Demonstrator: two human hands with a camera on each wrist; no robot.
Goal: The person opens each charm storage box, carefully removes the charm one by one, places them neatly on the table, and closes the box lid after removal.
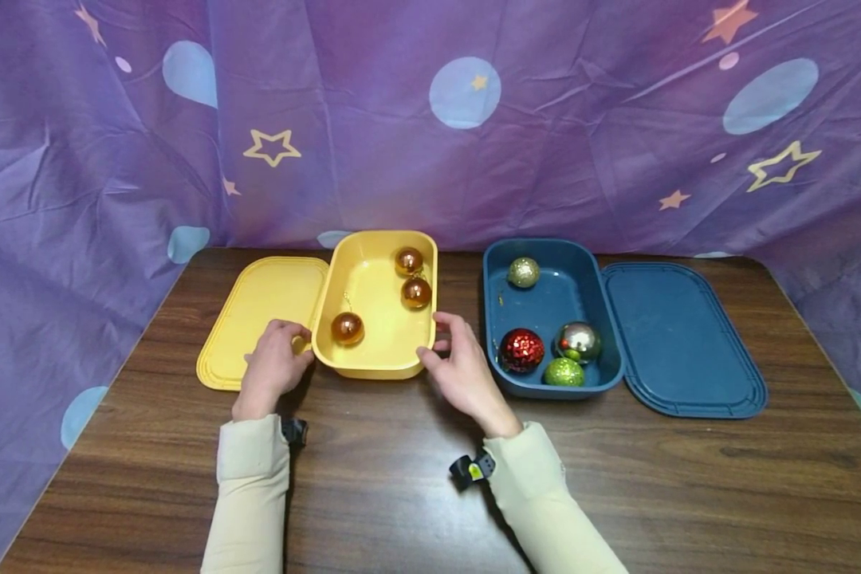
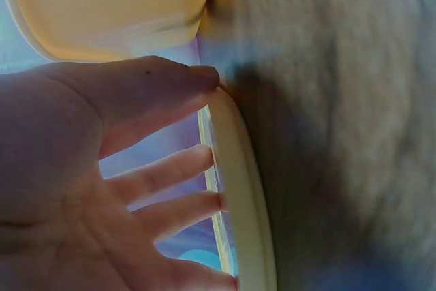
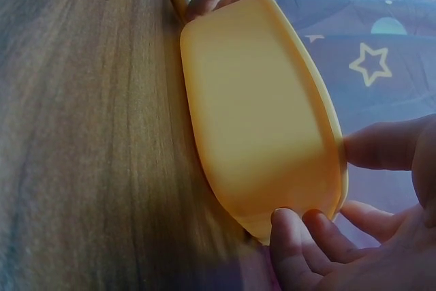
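The yellow plastic box (image 1: 376, 271) has no lid on it and holds amber ball ornaments (image 1: 347, 328). Left of it, the yellow lid (image 1: 258, 311) lies on the table. My left hand (image 1: 276, 363) holds the lid by its near right corner, the thumb (image 2: 184, 78) on the edge and the fingers against the lid. My right hand (image 1: 466, 371) touches the yellow box at its near right corner. Its thumb (image 3: 381, 146) meets the rim, while its lightly bent fingers rest against the outer side wall.
A blue box (image 1: 603, 311) on the right holds a red ornament (image 1: 521, 350), a silver one (image 1: 578, 343), a green one (image 1: 564, 372) and a pale gold one (image 1: 524, 273). Its blue lid (image 1: 689, 339) lies beside it. A purple curtain (image 1: 373, 104) hangs behind the wooden table (image 1: 373, 494).
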